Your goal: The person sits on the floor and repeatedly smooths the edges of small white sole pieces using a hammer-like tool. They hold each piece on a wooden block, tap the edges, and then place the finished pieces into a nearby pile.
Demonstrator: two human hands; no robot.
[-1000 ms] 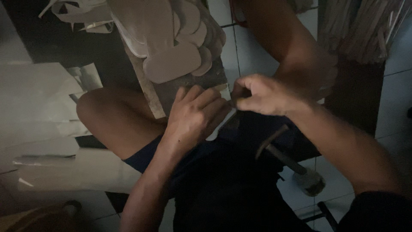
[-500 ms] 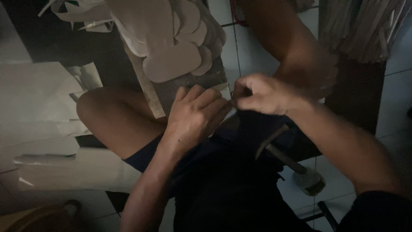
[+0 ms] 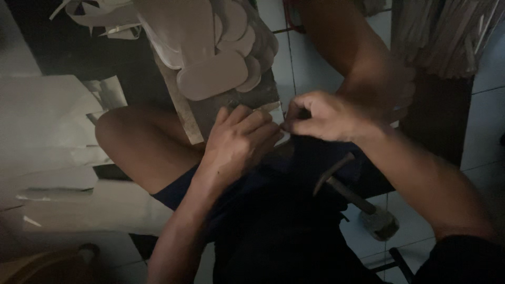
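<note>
- Hands meet over the lap: my left hand [image 3: 239, 142] lies flat, fingers together, pressing down on a pale sheet piece [image 3: 271, 109], while my right hand [image 3: 323, 117] pinches its fingertips shut on something small at that piece's near edge; it is too dark to tell what.
- Progress, as I judge it: a stack of cut sole-shaped pieces [image 3: 215, 58] sits just beyond the left hand's grip, so a good many look finished; the piece under my palms looks mid-work.
- That piece is thin, light-coloured and mostly hidden by my fingers; only 1 strip of edge shows between both hands.
- A hammer [image 3: 350, 197] lies untouched just below the right hand, on the dark shorts.
- Large pale sheets [image 3: 47, 131] lie well off to the left hand's outer side, seemingly uncut stock.
</note>
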